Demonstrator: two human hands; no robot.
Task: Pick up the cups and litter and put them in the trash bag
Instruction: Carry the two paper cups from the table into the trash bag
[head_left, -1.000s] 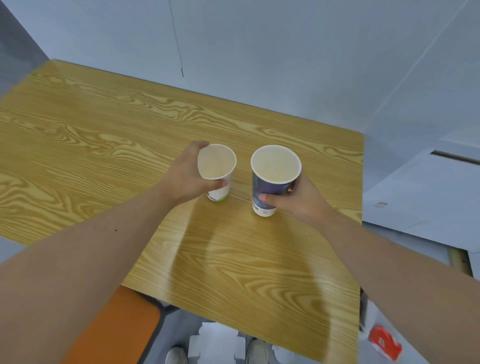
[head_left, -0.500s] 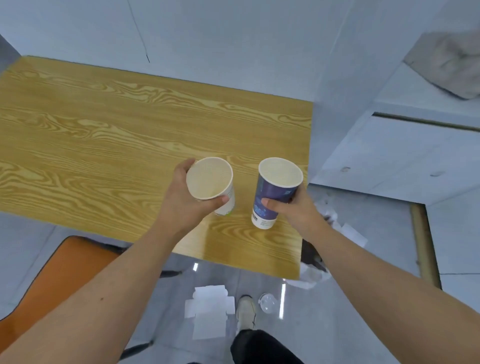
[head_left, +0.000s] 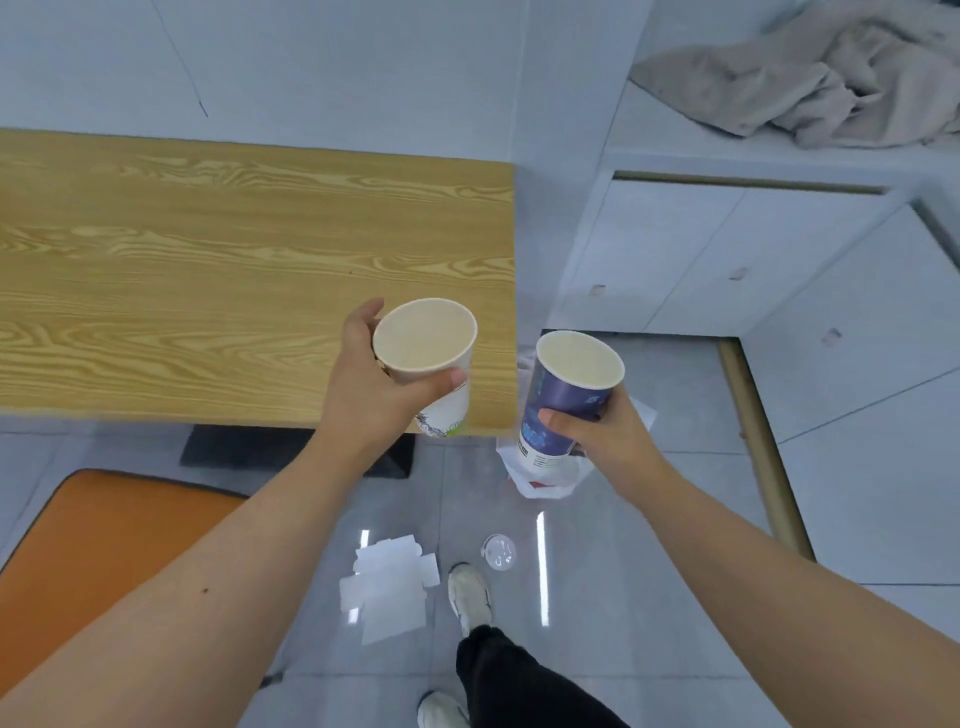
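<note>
My left hand (head_left: 379, 395) grips a white paper cup (head_left: 428, 358) with a green print, held upright over the near right corner of the wooden table (head_left: 208, 270). My right hand (head_left: 602, 431) grips a taller dark blue paper cup (head_left: 563, 395), held upright past the table's right edge, above the floor. Both cups look empty. Under the blue cup a white plastic bag (head_left: 545, 480) with red print lies on the floor, mostly hidden by cup and hand. A flattened white paper box (head_left: 387, 584) and a clear plastic lid (head_left: 498, 552) lie on the grey floor.
An orange chair seat (head_left: 104, 545) is at the lower left beside the table. My shoe (head_left: 470, 597) and dark trouser leg stand near the litter. White cabinets (head_left: 727, 270) and a raised white platform fill the right, with a beige cloth (head_left: 800, 78) on top.
Both cups have been lifted off the table and carried right; the blue cup is now past the table's edge over the floor. The view has swung right and down, showing the floor.
</note>
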